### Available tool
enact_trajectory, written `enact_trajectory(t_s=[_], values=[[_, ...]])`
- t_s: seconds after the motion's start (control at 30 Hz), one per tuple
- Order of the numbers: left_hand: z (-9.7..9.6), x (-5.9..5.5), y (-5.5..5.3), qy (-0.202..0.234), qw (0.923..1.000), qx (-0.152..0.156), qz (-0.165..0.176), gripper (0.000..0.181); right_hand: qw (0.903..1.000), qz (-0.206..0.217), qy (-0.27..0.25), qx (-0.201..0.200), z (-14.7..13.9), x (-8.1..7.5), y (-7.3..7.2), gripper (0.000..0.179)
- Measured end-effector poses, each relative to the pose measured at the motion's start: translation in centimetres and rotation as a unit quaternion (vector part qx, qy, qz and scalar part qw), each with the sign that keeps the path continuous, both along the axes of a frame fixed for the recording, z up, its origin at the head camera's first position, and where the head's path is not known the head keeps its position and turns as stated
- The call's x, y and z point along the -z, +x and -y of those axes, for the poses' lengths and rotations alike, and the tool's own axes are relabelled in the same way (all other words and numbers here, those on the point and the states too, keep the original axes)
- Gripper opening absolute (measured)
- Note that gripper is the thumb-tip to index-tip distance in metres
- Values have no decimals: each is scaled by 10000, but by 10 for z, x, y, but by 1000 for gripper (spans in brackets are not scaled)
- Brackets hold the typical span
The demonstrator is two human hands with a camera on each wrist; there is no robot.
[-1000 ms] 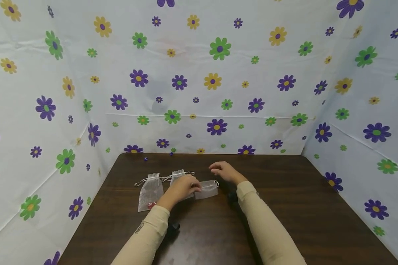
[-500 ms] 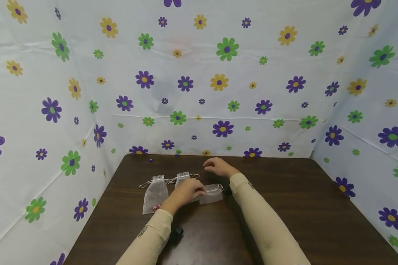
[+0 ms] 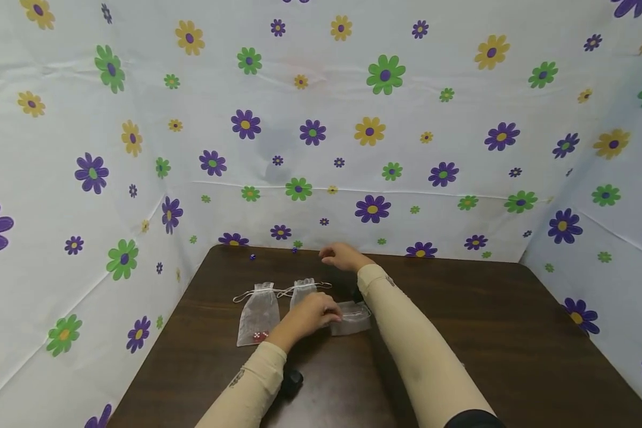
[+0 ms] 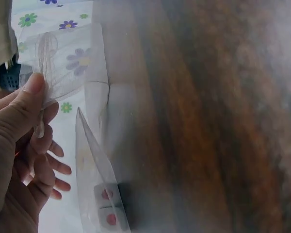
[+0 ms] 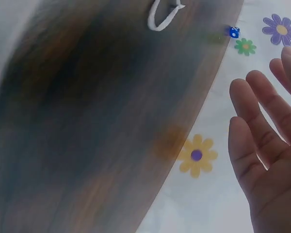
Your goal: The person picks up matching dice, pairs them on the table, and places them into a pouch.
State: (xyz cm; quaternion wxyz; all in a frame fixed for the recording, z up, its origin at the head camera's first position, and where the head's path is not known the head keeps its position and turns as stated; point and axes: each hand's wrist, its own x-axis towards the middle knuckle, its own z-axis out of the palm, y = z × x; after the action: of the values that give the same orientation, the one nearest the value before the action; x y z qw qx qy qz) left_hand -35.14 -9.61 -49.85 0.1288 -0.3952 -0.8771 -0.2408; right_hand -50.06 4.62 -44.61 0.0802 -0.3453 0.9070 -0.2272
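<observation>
My left hand pinches the gathered drawstring edge of a small sheer white drawstring bag lying at the table's middle. In the left wrist view, white dice with red pips show through sheer fabric below that hand. Above the far part of the table, my right hand reaches with relaxed, spread fingers and holds nothing. One small blue die lies at the far edge, beyond its fingertips; another blue die is farther left.
A flat sheer bag on the left holds red dice. Beside it, another sheer bag is partly covered by my left hand. The dark wood table meets flower-print cloth walls at the back and sides.
My right hand has moved left and farther toward the table's back edge. The left hand keeps its pinch on the bag. The head view has shifted slightly rightward.
</observation>
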Motion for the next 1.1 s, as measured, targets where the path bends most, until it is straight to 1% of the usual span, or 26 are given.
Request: enact_trajectory(t_s=[0.13,0.27,0.37,0.5,0.57,0.63,0.77,0.83,0.93,1.03,1.1], values=[[4,3,1,75,9999,21,-129,7,10000,17,37,35,16,0,-3,27],[8,6,1,32,9998,-18,-219,5,9999,-1,41,-140,31,1,-9,28],[11,7,1,32,9997,-80,-208,4,9997,18,-17,-233,42,1,-15,28],[10,5,1,17,9999,-115,-17,5,9995,-190,-98,-215,52,3,-25,26],[8,3,1,-84,9999,-131,72,6,9993,-320,-84,-164,55,6,-29,25],[6,2,1,-249,9994,-199,139,8,9993,-343,-124,-88,59,9,-33,24],[2,-1,1,-576,9975,-393,139,7,9994,-320,-72,-61,67,13,-35,22],[1,-3,3,-736,9958,-541,100,6,9995,-305,-14,-30,73,15,-36,23],[0,-3,5,-894,9927,-798,109,7,9990,-453,61,21,82,18,-38,25],[0,-2,7,-984,9890,-1097,149,14,9973,-677,139,230,90,20,-40,27],[0,-2,9,-964,9869,-1272,237,21,9959,-760,149,476,94,21,-41,26]])
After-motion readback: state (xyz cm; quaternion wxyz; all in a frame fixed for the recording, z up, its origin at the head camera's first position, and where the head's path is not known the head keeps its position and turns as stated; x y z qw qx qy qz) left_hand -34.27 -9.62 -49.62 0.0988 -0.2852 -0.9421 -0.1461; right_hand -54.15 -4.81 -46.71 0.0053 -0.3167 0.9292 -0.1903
